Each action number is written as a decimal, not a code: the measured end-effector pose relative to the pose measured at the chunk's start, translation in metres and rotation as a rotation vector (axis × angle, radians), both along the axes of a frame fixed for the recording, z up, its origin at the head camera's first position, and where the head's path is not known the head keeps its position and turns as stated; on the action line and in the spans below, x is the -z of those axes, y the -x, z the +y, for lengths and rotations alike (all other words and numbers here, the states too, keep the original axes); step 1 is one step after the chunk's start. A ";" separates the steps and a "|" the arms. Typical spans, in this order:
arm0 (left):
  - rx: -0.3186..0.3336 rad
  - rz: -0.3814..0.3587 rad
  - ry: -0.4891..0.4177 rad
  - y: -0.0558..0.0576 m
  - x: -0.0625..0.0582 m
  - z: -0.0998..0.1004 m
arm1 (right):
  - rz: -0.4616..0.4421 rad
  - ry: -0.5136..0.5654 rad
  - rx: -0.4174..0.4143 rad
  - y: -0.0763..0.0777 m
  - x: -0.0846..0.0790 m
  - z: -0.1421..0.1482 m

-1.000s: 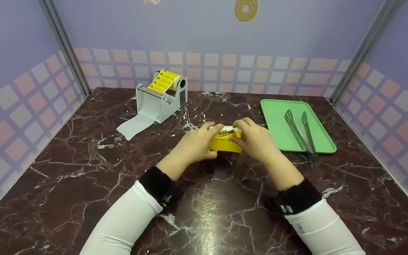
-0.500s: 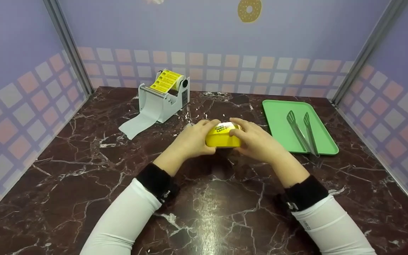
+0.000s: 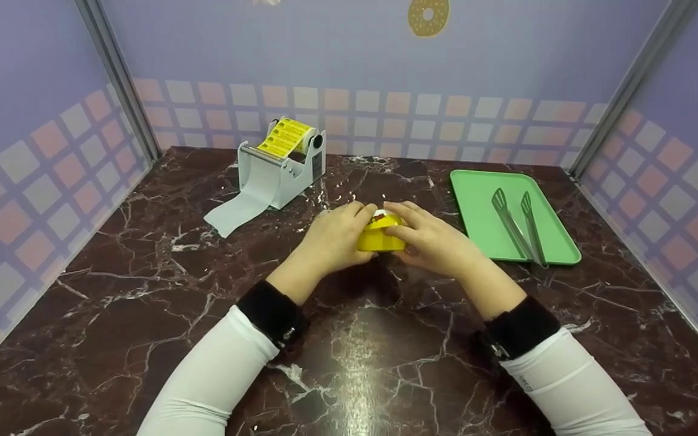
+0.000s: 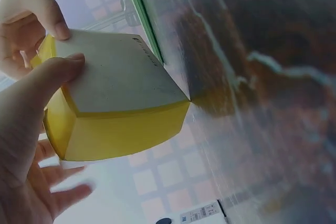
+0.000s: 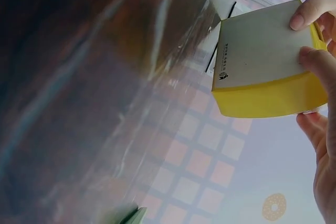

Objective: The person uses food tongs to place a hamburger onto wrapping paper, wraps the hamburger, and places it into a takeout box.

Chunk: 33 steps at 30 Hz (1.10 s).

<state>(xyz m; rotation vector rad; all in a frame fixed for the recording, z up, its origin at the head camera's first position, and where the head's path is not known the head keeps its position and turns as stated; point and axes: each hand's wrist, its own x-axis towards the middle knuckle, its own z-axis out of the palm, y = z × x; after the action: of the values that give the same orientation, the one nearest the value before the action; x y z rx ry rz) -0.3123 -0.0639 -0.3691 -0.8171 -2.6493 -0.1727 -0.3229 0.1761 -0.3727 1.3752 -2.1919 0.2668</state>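
Note:
Both hands hold a small yellow cardboard box above the middle of the table. Its flat underside is pale with small dark print along one edge, and its sides slant. A white and red patch shows on top between the fingers. My left hand grips the left end, thumb underneath and fingers over the top. At the right end my right hand holds the box the same way. In the right wrist view, both thumbs press the underside of the box near its closer edge.
A white label dispenser with a roll of yellow labels stands at the back left, its pale backing strip trailing onto the table. On the right lies a green tray with metal tongs. Patterned walls enclose the dark marbled table.
The box has turned in the hands, so less of its printed top shows to the head camera. The right-hand fingers have shifted over its top, and the hands are closer together.

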 end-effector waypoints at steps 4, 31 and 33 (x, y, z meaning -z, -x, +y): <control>0.009 -0.053 -0.053 0.000 0.000 -0.001 | -0.015 0.042 -0.003 0.001 0.001 0.000; -0.011 -0.071 -0.074 0.002 0.001 0.000 | -0.234 0.171 0.068 -0.005 0.004 -0.013; -0.013 -0.076 -0.071 0.002 0.001 0.000 | -0.234 0.167 0.068 -0.005 0.004 -0.014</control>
<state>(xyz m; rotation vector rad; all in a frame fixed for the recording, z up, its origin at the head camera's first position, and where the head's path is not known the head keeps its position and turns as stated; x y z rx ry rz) -0.3146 -0.0642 -0.3703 -0.7847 -2.7015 -0.2985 -0.3178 0.1624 -0.3765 1.2271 -2.3388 0.5987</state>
